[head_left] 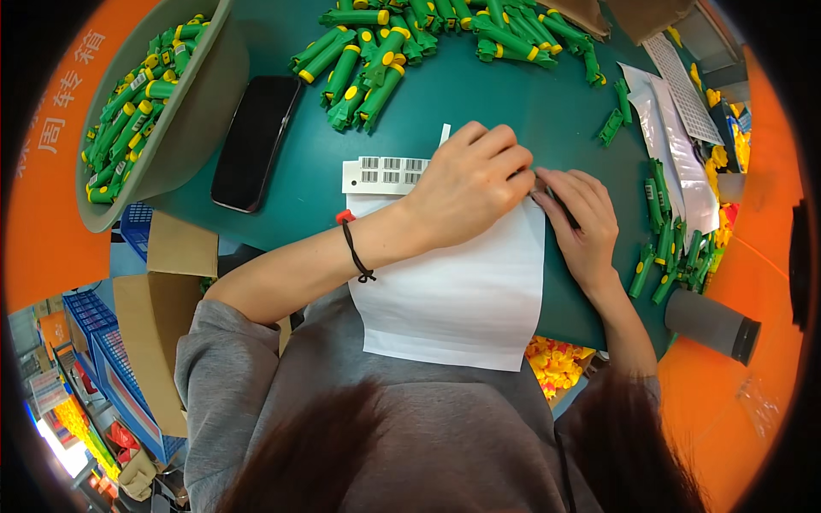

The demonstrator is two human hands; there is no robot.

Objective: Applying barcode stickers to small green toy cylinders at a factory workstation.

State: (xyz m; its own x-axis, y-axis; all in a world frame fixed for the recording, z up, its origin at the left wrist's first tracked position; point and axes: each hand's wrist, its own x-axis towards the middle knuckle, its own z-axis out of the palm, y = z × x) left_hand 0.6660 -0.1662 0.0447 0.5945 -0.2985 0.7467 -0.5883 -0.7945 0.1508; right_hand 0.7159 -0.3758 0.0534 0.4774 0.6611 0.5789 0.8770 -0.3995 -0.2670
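A white sheet (449, 295) lies in front of me and hangs over the table's near edge. Across its top runs a strip of barcode labels (392, 171), partly covered by my left hand (475, 184). That hand is closed, its fingers bent down at the strip's right end. My right hand (586, 218) meets it there, thumb and forefinger pinched together by the sheet's upper right corner. Whatever sits between the fingertips of either hand is too small or hidden to make out. A narrow white piece (445, 134) sticks up behind my left hand.
Green plastic tubes with yellow ends (368, 73) are heaped at the back; more (658, 205) lie at right. A grey tub (231, 60) full of them stands left, beside a black phone (256, 141). White bags (676, 145) and a grey cylinder (710, 325) are at right.
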